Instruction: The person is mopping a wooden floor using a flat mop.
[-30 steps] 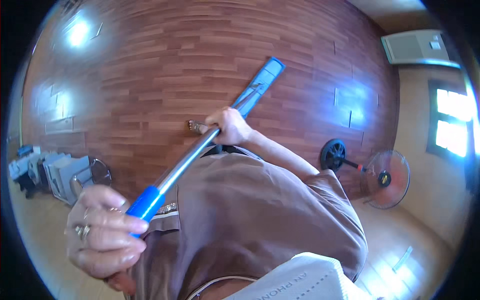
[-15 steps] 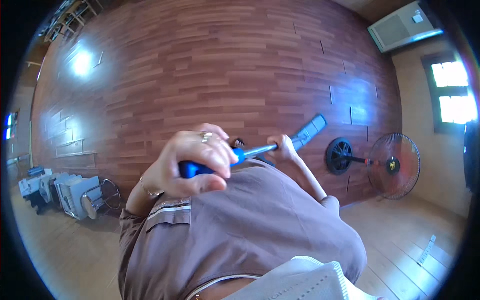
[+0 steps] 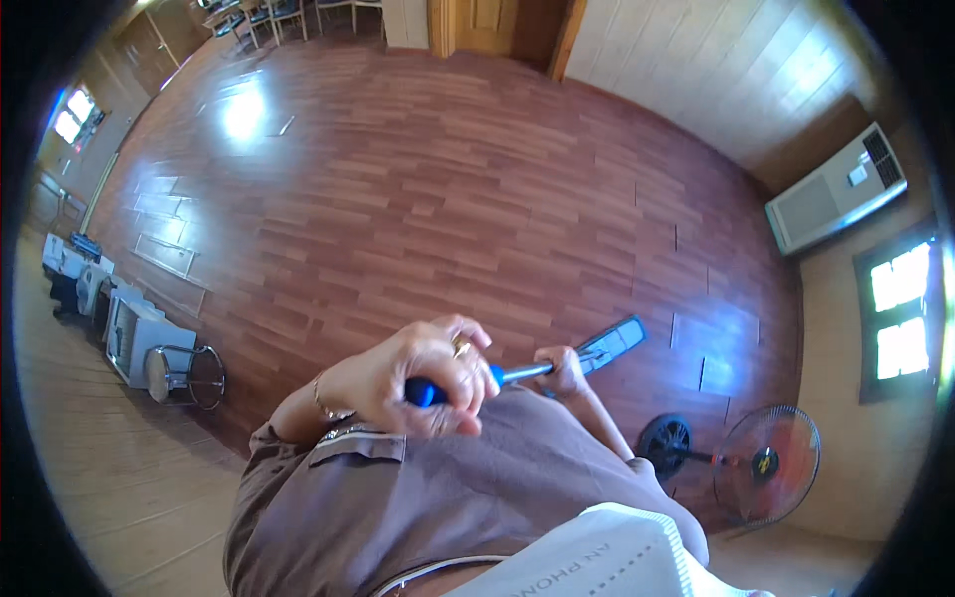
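I hold a flat mop across my front, its silver pole [image 3: 527, 372] slanting away to the right. My left hand [image 3: 438, 373], with a ring on one finger and a bracelet at the wrist, is wrapped round the blue grip [image 3: 423, 392] at the top end. Farther along, my right hand [image 3: 563, 372] is closed round the pole just above the head. The grey-blue rectangular mop head [image 3: 615, 342] shows beyond it over the wood-plank floor [image 3: 477, 199]. I cannot tell how firmly the head touches the floor.
A pedestal fan [image 3: 764, 464] stands at the right, its round black base [image 3: 665, 445] near my right arm. Left are a round stool [image 3: 184, 376] and white cabinets [image 3: 134, 333]. An air conditioner [image 3: 836, 194] stands by the right wall; chairs [image 3: 284, 15] and a doorway [image 3: 492, 28] are far off.
The view has tilted upward, bringing the far wall and doorway in. My hands and the mop sit lower in the picture, both hands still gripping it.
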A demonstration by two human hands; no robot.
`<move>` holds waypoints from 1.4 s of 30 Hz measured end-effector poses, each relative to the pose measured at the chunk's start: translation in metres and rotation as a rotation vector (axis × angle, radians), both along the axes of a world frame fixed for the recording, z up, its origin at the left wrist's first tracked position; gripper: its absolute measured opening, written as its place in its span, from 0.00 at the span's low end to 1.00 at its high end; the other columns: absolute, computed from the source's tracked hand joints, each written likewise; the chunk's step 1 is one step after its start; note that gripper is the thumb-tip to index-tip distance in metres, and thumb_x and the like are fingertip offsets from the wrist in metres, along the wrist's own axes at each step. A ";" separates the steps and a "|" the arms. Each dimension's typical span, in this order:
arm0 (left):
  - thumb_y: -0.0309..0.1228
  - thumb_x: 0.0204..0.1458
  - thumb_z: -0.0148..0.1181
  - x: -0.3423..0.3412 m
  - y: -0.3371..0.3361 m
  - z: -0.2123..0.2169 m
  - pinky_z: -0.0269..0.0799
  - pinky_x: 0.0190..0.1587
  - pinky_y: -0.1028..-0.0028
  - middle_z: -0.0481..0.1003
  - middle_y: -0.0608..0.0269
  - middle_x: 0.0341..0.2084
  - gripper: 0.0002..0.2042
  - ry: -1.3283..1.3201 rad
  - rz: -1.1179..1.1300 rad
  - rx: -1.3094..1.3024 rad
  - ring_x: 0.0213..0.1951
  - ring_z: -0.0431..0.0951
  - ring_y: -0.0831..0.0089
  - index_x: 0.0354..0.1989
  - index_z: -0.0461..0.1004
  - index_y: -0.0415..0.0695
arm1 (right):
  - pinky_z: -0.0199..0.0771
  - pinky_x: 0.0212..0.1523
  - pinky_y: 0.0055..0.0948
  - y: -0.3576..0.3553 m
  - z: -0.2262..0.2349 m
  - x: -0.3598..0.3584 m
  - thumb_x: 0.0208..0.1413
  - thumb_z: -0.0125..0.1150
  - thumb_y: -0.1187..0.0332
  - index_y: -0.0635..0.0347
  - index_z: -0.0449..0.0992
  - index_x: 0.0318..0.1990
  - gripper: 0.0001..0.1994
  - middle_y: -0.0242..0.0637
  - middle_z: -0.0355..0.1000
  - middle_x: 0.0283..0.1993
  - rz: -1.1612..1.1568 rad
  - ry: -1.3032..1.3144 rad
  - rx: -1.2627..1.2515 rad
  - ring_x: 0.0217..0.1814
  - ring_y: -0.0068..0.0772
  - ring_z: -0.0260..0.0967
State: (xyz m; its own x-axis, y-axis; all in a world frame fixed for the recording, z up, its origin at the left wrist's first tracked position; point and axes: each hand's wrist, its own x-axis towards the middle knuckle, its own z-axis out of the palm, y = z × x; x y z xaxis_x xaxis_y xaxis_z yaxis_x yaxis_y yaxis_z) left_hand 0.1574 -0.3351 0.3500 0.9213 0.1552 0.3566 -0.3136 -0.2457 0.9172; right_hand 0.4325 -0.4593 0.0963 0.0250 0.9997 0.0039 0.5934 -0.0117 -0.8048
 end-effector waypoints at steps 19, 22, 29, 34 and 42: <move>0.43 0.44 0.68 0.111 0.005 -0.080 0.66 0.36 0.62 0.74 0.59 0.24 0.14 -0.102 0.340 0.475 0.32 0.74 0.58 0.31 0.75 0.47 | 0.55 0.64 0.45 0.050 0.190 0.032 0.33 0.74 0.45 0.61 0.59 0.64 0.51 0.51 0.60 0.64 0.420 0.280 0.422 0.67 0.47 0.56; 0.44 0.44 0.67 0.162 0.029 -0.161 0.67 0.35 0.63 0.74 0.58 0.22 0.14 0.101 0.304 0.263 0.31 0.76 0.60 0.25 0.76 0.46 | 0.55 0.61 0.59 0.001 0.242 0.006 0.38 0.71 0.42 0.47 0.65 0.61 0.41 0.50 0.65 0.58 0.101 0.253 0.888 0.61 0.57 0.61; 0.39 0.38 0.62 0.196 0.038 -0.302 0.65 0.31 0.57 0.71 0.71 0.18 0.09 0.293 0.347 0.679 0.30 0.76 0.64 0.17 0.68 0.53 | 0.49 0.63 0.63 -0.043 0.297 0.028 0.53 0.60 0.50 0.46 0.65 0.33 0.15 0.27 0.76 0.29 0.496 -0.374 1.022 0.40 0.33 0.72; 0.37 0.39 0.57 0.208 0.018 -0.294 0.61 0.34 0.60 0.71 0.69 0.19 0.07 0.364 0.521 0.681 0.30 0.75 0.65 0.16 0.68 0.53 | 0.50 0.63 0.64 -0.058 0.290 0.067 0.53 0.59 0.52 0.49 0.62 0.30 0.15 0.29 0.74 0.25 0.447 -0.498 1.085 0.36 0.34 0.71; 0.34 0.32 0.57 0.157 0.012 -0.292 0.64 0.34 0.54 0.73 0.65 0.19 0.03 0.473 0.741 0.667 0.30 0.76 0.61 0.15 0.70 0.53 | 0.57 0.54 0.56 -0.034 0.271 0.053 0.60 0.49 0.49 0.46 0.62 0.34 0.13 0.29 0.73 0.25 0.389 -0.077 1.087 0.31 0.32 0.70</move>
State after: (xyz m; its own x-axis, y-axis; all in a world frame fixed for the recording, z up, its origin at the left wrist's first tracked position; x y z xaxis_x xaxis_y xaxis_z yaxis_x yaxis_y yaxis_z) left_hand 0.3141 -0.3230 0.0580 0.7450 0.6332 0.2098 0.4637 -0.7177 0.5194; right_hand 0.4860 -0.4937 0.3669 -0.3209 0.4080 0.8547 0.4529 0.8587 -0.2399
